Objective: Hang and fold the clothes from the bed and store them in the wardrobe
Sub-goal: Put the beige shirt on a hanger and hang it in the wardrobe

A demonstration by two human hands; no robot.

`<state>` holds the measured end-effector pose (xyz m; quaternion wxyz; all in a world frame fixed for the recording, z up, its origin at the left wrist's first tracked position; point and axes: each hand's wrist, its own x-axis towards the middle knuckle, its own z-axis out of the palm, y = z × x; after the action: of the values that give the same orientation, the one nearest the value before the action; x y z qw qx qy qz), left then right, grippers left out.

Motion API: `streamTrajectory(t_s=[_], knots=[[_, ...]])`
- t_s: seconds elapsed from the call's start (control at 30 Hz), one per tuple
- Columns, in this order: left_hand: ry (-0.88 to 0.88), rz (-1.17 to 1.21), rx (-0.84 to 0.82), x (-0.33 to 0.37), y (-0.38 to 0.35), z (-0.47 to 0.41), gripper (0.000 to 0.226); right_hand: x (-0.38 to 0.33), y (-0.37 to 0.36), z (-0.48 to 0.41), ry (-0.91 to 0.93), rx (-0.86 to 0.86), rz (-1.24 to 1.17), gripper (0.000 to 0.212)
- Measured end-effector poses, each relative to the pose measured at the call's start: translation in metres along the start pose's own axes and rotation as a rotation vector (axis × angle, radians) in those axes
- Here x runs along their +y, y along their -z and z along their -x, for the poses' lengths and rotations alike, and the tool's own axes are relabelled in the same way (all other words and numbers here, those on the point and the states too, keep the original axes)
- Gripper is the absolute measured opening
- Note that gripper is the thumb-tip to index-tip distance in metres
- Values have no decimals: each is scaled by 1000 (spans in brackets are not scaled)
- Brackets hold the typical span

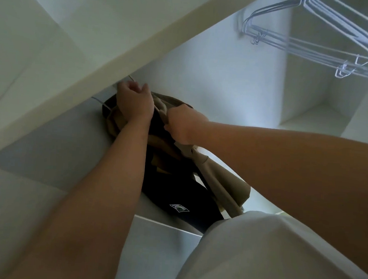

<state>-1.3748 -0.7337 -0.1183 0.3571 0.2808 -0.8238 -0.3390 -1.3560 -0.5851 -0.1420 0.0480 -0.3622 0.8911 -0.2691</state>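
A white panel (124,46) slants across the upper left. The left hand (134,100), gripping a wire hook (130,78), sits close under its lower edge with little room to spare. Below both hands a tan garment (221,185), held by the right hand (183,123), and a black garment (174,195) fill the gap down to the person's white shirt (279,255). Right of the right hand the wardrobe is open to its back wall (215,76). White hangers (316,41) hang at upper right, well apart, with free room beneath them down to a shelf (306,117).
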Motion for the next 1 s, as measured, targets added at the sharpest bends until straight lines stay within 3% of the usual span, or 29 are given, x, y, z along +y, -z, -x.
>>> streamTrajectory(t_s=[0.13,0.2,0.3,0.5,0.67,0.87,1.0], knots=[[-46,-135,-9,6,-1,9,19,11,0,7,-80,-48,-62,34],[-194,-217,8,16,-4,20,20,23,1,11,-142,8,-138,34],[-470,-272,-101,38,-24,45,16,54,8,24,-335,188,-296,35],[-437,6,-579,105,-95,109,13,136,46,92,-716,559,-584,26],[-443,198,-1031,151,-145,198,11,178,80,209,-939,878,-557,19],[-546,232,-1537,198,-174,332,9,177,91,373,-1252,1225,-527,17],[-736,267,-1735,238,-154,418,5,157,92,463,-1389,1441,-536,17]])
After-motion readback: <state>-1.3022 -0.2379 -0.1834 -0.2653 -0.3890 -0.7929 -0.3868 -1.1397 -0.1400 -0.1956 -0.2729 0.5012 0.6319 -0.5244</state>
